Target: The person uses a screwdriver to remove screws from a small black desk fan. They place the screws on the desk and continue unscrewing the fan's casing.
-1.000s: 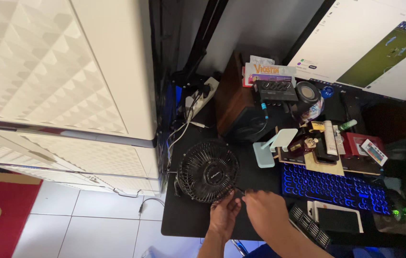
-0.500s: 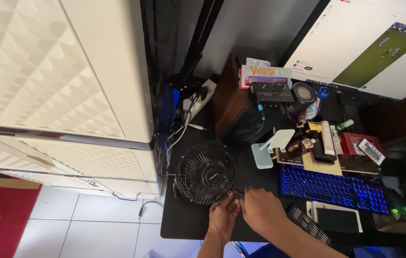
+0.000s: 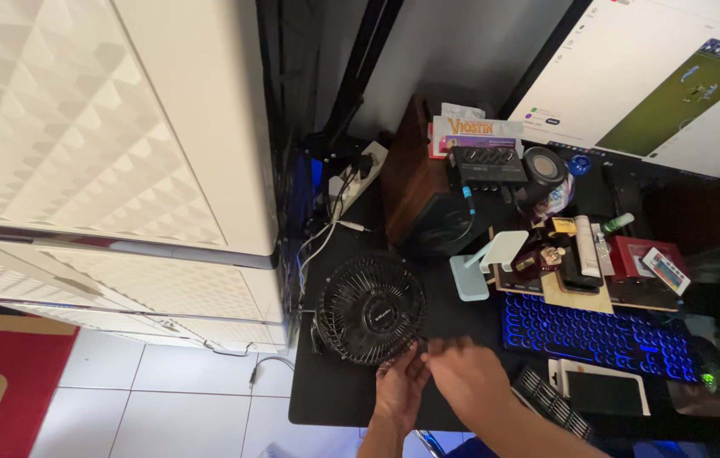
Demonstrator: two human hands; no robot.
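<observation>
A small black desk fan [image 3: 371, 308] with a round wire grille lies on the black desk [image 3: 326, 399], grille facing up. My left hand [image 3: 401, 388] rests at the fan's near edge, fingers touching the grille rim. My right hand [image 3: 462, 377] is right beside it, fingertips pinched at the same spot on the rim. I cannot tell whether anything small is held between the fingers.
A blue-lit keyboard [image 3: 597, 335] lies right of the hands, a phone [image 3: 604, 392] in front of it. A pale phone stand [image 3: 483, 263], a dark speaker [image 3: 428, 203], a power strip [image 3: 351, 178], small bottles and a large monitor [image 3: 657, 85] crowd the back. White cabinets [image 3: 106, 144] stand left.
Both hands have stayed at the fan's near rim with small finger movements. The camera view has shifted slightly; the fan has not visibly moved.
</observation>
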